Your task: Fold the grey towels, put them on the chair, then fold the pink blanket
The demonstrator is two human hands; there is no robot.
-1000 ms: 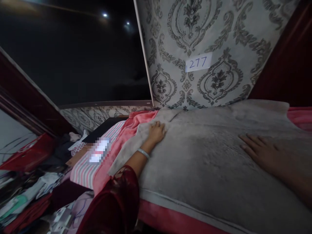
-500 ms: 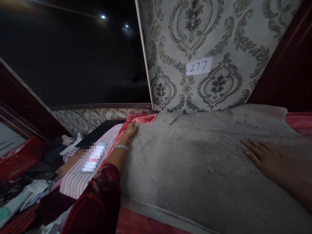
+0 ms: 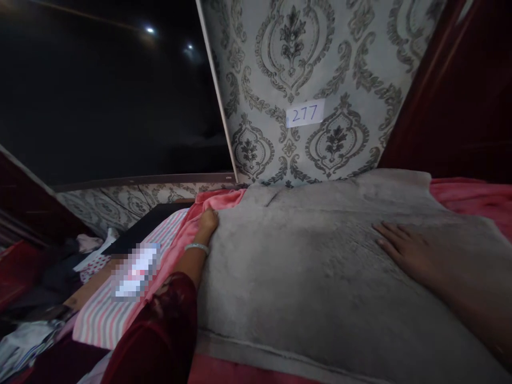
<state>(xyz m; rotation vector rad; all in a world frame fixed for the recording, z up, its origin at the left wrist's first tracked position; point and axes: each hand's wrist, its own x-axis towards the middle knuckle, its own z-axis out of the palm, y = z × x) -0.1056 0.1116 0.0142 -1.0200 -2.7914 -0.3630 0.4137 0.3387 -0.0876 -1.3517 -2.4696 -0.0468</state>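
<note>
Grey fleece blanket (image 3: 320,266) lies spread flat over the bed, covering most of it, far edge up against the damask-patterned wall (image 3: 280,53). Pink blanket (image 3: 224,200) sits under it, showing at the left edge, the far right and along the near edge.

Left hand (image 3: 208,221): at the grey blanket's left edge, fingers curled down over the edge where it meets the pink layer. Grip looks closed around the edge, but fingertips are hidden, so can't confirm a real pinch. Silver bangle (image 3: 197,247) on the wrist, dark red lace sleeve (image 3: 160,330) above it.

Right hand (image 3: 404,248): open, palm down, fingers spread flat on the grey blanket's right half. Holding nothing, just pressing on the surface.

Around: striped pink-and-white cloth (image 3: 108,314) left of the bed, paper label reading 277 (image 3: 305,113) stuck on the wall, dark glass panel (image 3: 112,96) to the left.
</note>
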